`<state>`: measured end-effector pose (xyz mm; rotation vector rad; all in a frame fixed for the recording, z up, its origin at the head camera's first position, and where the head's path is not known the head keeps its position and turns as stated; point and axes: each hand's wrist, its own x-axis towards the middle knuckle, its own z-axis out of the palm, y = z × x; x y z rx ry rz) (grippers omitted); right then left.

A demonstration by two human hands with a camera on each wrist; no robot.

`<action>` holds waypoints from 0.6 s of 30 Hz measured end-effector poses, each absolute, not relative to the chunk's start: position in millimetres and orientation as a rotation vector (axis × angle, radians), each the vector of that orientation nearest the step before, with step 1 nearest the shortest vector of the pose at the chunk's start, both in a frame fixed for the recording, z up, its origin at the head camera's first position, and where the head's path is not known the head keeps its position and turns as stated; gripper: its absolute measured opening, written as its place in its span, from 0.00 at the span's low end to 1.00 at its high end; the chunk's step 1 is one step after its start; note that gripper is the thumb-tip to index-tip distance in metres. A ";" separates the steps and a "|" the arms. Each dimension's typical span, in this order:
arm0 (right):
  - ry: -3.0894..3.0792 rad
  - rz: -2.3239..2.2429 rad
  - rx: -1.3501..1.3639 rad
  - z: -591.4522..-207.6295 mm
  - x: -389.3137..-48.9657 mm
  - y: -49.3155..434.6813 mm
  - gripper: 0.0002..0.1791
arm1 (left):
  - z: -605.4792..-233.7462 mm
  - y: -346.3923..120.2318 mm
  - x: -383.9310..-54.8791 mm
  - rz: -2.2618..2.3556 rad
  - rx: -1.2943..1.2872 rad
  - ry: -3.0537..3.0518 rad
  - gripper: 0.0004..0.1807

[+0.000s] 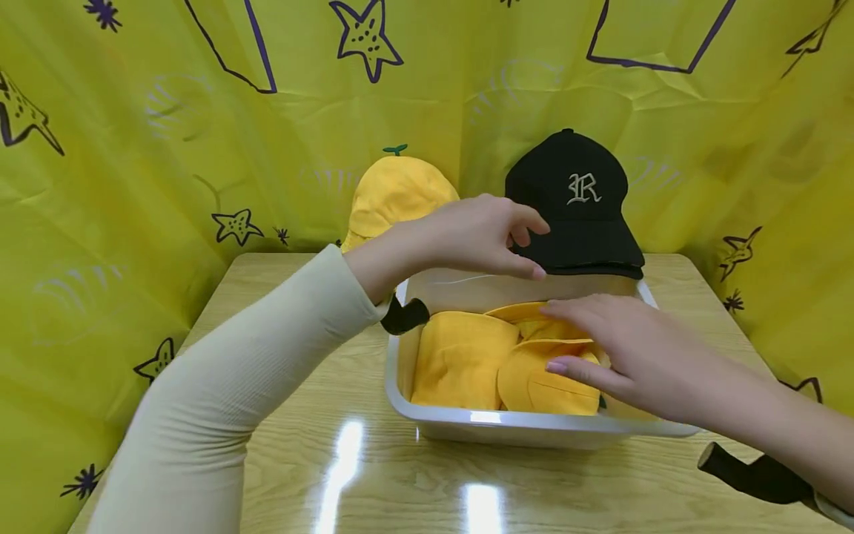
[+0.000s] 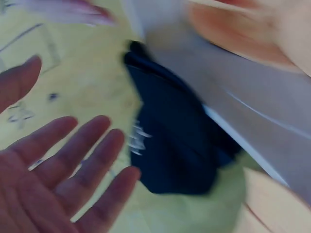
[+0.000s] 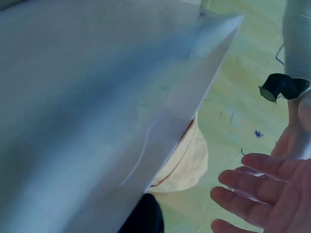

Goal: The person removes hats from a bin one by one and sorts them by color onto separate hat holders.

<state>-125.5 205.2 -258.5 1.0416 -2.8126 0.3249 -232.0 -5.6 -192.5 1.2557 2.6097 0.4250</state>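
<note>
My left hand [image 1: 483, 233] hovers over the back of a white plastic bin [image 1: 534, 423], in front of a black baseball cap [image 1: 567, 178] with an embroidered letter R. Its fingers are loosely bent and hold nothing; in the left wrist view they are spread apart beside the black cap [image 2: 170, 131]. Over the bin's right side is my right hand [image 1: 623, 352], thumb apart from the fingers, above several yellow caps [image 1: 460, 363] lying inside. Nothing shows in its grasp in the right wrist view, where the right hand [image 3: 267, 194] has its fingers extended.
Behind the bin stands a yellow cap [image 1: 400, 189] with a green sprout on top, partly hidden by my left arm. A wooden table [image 1: 320, 452] carries everything. Yellow patterned cloth [image 1: 427, 96] hangs at the back and sides. Dark camera mounts [image 1: 405, 315] sit at my wrists.
</note>
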 end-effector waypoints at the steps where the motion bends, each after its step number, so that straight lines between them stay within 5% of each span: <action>1: -2.820 0.308 1.048 -262.2 -122.5 208.9 0.35 | -191.8 -1.8 -231.5 0.453 1.253 2.567 0.33; 7: -2.819 0.195 1.067 -291.9 -103.4 231.9 0.51 | -192.4 20.5 -232.9 0.498 1.294 2.422 0.38; 18: -2.840 0.304 0.849 -329.9 -88.2 258.9 0.55 | -233.4 64.4 -257.2 0.531 1.358 2.206 0.46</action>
